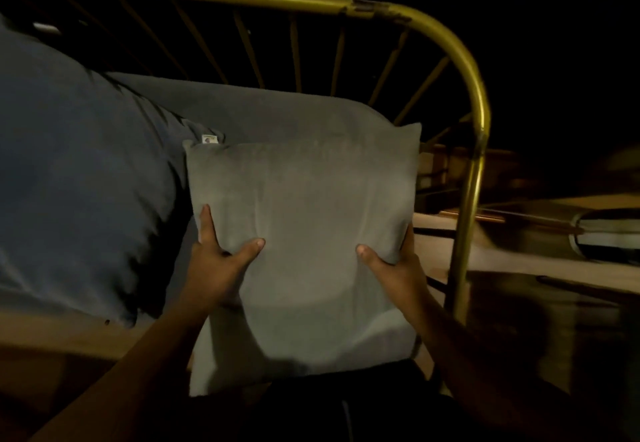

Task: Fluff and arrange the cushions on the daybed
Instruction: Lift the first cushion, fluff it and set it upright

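Dim room, brass-coloured tubular metal daybed frame (464, 71): my left hand (221, 261) and right hand (391, 268) clamp opposite edges of the square grey soft cushion (304, 220), held upright beside the large blue-grey pillow (79, 171), probably for plumping before placing.

Both my bare forearms reach up from the bottom of view, spread apart and angling in toward each other. My left hand (216, 254) grips the left edge of the grey cushion (304, 220), thumb pressed flat on the front face pointing right, index finger stretched up along the side, other fingers hidden behind. My right hand (394, 263) mirrors it on the right edge, thumb on the front pointing left, fingers wrapped round the back out of sight; wrists roughly level.
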`<state>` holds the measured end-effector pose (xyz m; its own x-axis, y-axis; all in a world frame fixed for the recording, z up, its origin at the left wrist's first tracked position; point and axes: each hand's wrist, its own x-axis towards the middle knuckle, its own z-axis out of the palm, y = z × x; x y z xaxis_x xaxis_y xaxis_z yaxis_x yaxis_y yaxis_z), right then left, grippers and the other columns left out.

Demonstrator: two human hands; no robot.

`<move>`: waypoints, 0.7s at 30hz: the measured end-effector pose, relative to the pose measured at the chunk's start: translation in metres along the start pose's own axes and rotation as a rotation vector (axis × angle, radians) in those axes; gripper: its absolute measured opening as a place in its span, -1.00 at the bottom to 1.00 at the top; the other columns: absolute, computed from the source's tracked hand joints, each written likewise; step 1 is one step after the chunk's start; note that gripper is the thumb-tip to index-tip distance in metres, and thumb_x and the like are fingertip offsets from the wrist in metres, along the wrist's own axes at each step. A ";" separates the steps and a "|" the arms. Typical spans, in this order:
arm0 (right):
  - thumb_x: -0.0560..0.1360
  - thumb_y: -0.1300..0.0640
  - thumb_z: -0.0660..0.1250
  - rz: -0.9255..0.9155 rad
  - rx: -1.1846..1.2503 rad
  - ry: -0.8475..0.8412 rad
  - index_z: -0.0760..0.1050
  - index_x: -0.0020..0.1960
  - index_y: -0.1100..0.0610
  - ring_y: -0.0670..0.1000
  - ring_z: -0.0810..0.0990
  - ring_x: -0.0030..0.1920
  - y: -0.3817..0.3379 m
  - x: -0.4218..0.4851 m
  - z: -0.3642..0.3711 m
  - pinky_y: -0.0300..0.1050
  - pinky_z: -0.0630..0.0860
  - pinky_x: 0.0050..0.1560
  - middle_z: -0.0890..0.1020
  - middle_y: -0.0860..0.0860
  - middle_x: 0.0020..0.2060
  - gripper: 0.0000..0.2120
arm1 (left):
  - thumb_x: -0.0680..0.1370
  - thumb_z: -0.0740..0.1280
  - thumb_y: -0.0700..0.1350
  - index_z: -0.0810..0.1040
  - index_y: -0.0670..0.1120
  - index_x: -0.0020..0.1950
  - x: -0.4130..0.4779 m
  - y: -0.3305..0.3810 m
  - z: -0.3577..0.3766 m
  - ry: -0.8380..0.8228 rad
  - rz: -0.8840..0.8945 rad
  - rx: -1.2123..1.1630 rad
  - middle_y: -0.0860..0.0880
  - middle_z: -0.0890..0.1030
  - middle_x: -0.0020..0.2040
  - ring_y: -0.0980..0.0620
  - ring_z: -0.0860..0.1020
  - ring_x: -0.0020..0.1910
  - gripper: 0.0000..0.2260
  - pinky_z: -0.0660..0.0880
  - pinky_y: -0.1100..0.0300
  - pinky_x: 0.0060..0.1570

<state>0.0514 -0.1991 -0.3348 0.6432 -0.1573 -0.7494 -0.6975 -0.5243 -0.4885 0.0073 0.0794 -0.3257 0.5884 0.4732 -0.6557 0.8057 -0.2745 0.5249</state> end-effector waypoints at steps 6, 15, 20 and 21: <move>0.05 -0.49 0.38 0.151 0.073 0.076 -0.11 0.44 -0.33 0.19 0.38 0.38 0.037 -0.008 0.008 0.27 0.36 0.33 0.35 0.02 0.41 0.11 | 0.26 0.49 0.24 -0.22 0.32 0.46 0.013 0.004 0.032 -0.092 -0.041 0.193 -0.22 0.15 0.48 -0.34 0.24 0.42 0.04 0.21 -0.26 0.38; 0.39 -0.31 0.29 -0.085 -0.375 0.117 -0.29 0.48 -0.24 0.20 -0.10 0.54 0.035 0.008 0.019 0.32 0.05 0.47 -0.12 -0.01 0.56 -0.07 | 0.30 0.22 0.42 -0.12 0.31 0.48 0.018 0.005 0.058 -0.028 0.221 0.507 -0.17 -0.07 0.56 -0.36 -0.03 0.50 -0.16 0.07 -0.33 0.41; 0.39 -0.33 0.21 -0.267 -0.617 0.033 -0.16 0.45 -0.33 0.20 -0.15 0.53 0.028 0.011 0.019 0.32 -0.01 0.47 -0.11 -0.08 0.55 -0.23 | 0.32 0.15 0.42 -0.14 0.31 0.47 -0.004 0.013 0.084 -0.122 0.294 0.644 -0.03 -0.17 0.58 -0.31 -0.22 0.51 -0.20 -0.17 -0.31 0.42; 0.38 -0.32 0.22 -0.264 -0.622 0.032 -0.12 0.45 -0.33 0.19 -0.12 0.53 0.026 0.012 0.016 0.32 0.03 0.46 -0.09 -0.07 0.55 -0.23 | 0.31 0.17 0.42 -0.12 0.30 0.48 -0.005 0.015 0.084 -0.125 0.282 0.630 -0.03 -0.17 0.58 -0.31 -0.22 0.51 -0.18 -0.16 -0.31 0.42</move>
<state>0.0358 -0.2008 -0.3638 0.7826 0.0226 -0.6221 -0.2098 -0.9313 -0.2978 0.0223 0.0025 -0.3605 0.7537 0.2235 -0.6180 0.4852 -0.8235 0.2939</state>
